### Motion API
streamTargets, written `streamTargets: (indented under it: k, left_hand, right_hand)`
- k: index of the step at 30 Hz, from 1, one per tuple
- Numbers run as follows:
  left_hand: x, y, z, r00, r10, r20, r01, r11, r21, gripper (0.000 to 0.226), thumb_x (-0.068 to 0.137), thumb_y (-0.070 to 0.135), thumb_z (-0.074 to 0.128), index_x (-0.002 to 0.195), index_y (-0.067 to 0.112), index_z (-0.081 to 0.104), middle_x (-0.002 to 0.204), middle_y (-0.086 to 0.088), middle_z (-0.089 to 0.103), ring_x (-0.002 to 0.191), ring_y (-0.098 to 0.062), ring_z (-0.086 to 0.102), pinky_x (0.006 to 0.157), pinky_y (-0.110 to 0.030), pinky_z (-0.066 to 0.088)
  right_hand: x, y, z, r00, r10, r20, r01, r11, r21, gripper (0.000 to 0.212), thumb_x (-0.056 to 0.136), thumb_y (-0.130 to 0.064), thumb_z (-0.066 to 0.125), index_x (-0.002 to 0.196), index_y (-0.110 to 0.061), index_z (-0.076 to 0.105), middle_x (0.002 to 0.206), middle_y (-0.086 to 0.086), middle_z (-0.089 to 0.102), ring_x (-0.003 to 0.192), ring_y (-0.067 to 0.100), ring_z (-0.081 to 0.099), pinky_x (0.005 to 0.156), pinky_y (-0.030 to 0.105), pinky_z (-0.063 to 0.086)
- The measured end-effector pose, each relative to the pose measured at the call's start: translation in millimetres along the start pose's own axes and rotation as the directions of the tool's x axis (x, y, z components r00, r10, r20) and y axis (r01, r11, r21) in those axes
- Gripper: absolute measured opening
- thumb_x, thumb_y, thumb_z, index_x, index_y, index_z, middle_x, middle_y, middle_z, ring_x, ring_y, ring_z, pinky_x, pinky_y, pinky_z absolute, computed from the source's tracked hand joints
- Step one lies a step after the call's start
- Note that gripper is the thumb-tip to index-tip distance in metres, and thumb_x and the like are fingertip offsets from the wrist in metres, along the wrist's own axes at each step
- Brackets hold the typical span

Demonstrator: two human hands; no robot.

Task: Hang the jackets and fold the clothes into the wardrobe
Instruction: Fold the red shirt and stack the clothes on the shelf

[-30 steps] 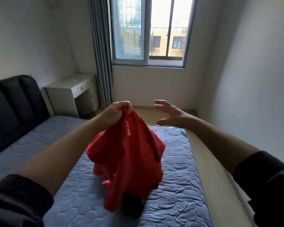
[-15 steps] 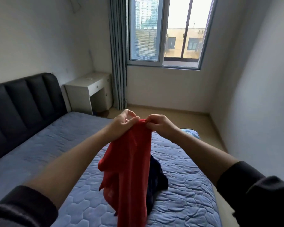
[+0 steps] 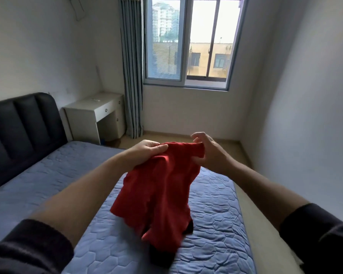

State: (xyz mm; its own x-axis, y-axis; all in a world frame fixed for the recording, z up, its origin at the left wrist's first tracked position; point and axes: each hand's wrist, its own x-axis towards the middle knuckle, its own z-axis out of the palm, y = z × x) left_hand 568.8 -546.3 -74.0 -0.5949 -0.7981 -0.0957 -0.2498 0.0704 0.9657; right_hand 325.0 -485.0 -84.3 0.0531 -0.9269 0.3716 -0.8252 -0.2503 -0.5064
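Blue and puffy, the bed (image 3: 216,204) is lying under everything, and the red cloth (image 3: 162,186) is hanging in the air above it. The cloth is being held up by its top edge, and the rest is drooping down in loose folds toward the bed cover.

The left hand (image 3: 147,150) is gripping the top edge on the left side, with its fingers (image 3: 158,148) curling round a bunch of the cloth. The right hand (image 3: 210,153) is holding the other end of that edge. Its thumb is pressing the cloth in against the hand, while its upper fingers (image 3: 197,135) are lifting up, bent and apart. Both arms are reaching out with dark sleeves (image 3: 28,248) pushed up near the elbows.

Under the bottom of the red cloth, some dark clothing (image 3: 160,258) is lying on the bed and peeking out.

At the left, a black headboard (image 3: 22,125) is standing at the end of the bed. Beside it a white desk (image 3: 95,115) is sitting against the wall, with a small white thing on its tabletop. A grey curtain (image 3: 132,76) is hanging next to the window (image 3: 188,42), and buildings are showing outside
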Motion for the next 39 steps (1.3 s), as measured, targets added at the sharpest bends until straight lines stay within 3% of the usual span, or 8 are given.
streamTargets:
  k: [4,11,17,21,26,30,35,39]
  left_hand:
    - [15,25,24,0.983,-0.154,-0.103,0.149,0.988,-0.051,0.031,0.095,0.034,0.055,0.085,0.006,0.065,0.069,-0.011,0.066,0.059,-0.021,0.06,0.068,-0.032,0.052]
    - [13,24,38,0.936,-0.345,-0.072,0.335,0.934,-0.12,0.028,0.098,0.008,0.04,0.076,0.004,0.057,0.056,-0.01,0.063,0.044,-0.017,0.06,0.049,-0.022,0.05]
    - [-1,0,27,0.999,-0.044,-0.022,0.049,0.964,0.262,0.039,0.08,0.06,0.061,0.085,0.022,0.063,0.075,0.002,0.067,0.067,-0.011,0.064,0.062,-0.022,0.05]
    - [-3,-13,22,0.997,0.074,-0.022,-0.037,0.707,0.706,0.025,0.072,0.022,0.071,0.082,0.032,0.051,0.084,0.005,0.061,0.079,-0.016,0.062,0.06,-0.026,0.051]
    - [-14,-34,2,0.976,0.168,-0.136,-0.005,0.647,0.763,0.028,0.078,0.007,0.055,0.094,0.027,0.066,0.082,0.008,0.057,0.083,-0.017,0.059,0.063,-0.022,0.041]
    - [-17,-45,-8,0.989,0.108,-0.105,-0.001,0.702,0.712,0.018,0.085,0.012,0.055,0.094,0.026,0.064,0.088,0.007,0.063,0.082,-0.01,0.059,0.07,-0.023,0.047]
    - [-17,-48,-16,0.969,0.21,-0.129,-0.064,0.719,0.692,0.014,0.088,0.023,0.066,0.074,0.022,0.064,0.073,0.003,0.062,0.068,-0.009,0.058,0.061,-0.023,0.041]
    - [-9,-21,-4,0.932,0.352,-0.084,-0.199,0.693,0.693,0.009,0.086,0.019,0.068,0.078,0.016,0.068,0.072,0.001,0.065,0.066,-0.012,0.061,0.065,-0.028,0.047]
  right_hand:
    - [-13,-18,14,0.97,-0.237,0.055,0.241,0.969,-0.059,0.08,0.07,-0.029,0.078,0.14,-0.024,0.041,0.133,-0.001,0.053,0.118,0.016,0.053,0.096,0.032,0.044]
    - [-25,-28,45,0.991,0.112,-0.073,-0.093,0.971,0.222,0.009,0.079,-0.002,0.057,0.082,-0.005,0.065,0.069,0.003,0.059,0.065,0.015,0.05,0.063,0.032,0.042]
    - [-1,-26,14,0.912,0.404,-0.071,-0.269,0.721,0.638,0.028,0.089,-0.002,0.039,0.073,-0.013,0.058,0.064,0.005,0.053,0.054,0.014,0.046,0.049,0.025,0.038]
    - [4,-26,3,0.911,0.401,-0.09,-0.288,0.778,0.559,0.031,0.087,-0.009,0.041,0.059,-0.018,0.051,0.056,0.0,0.043,0.051,0.014,0.038,0.049,0.026,0.028]
    - [-4,-11,-24,0.815,0.548,-0.191,-0.297,0.677,0.674,0.05,0.085,-0.007,0.046,0.037,-0.018,0.037,0.04,-0.011,0.03,0.042,0.009,0.027,0.047,0.025,0.02]
    - [-11,-2,-34,0.819,0.564,-0.103,-0.314,0.592,0.742,0.038,0.094,-0.008,0.041,0.058,-0.017,0.045,0.054,0.001,0.04,0.046,0.012,0.036,0.046,0.025,0.028]
    - [-31,25,-43,0.812,0.572,-0.112,-0.347,0.628,0.697,0.034,0.096,-0.005,0.039,0.066,-0.014,0.05,0.055,0.001,0.043,0.034,0.001,0.041,0.036,0.013,0.033]
    - [-47,45,-47,0.798,0.571,-0.192,-0.455,0.78,0.429,0.028,0.086,0.003,0.042,0.066,-0.01,0.057,0.061,0.005,0.047,0.053,0.017,0.042,0.05,0.026,0.032]
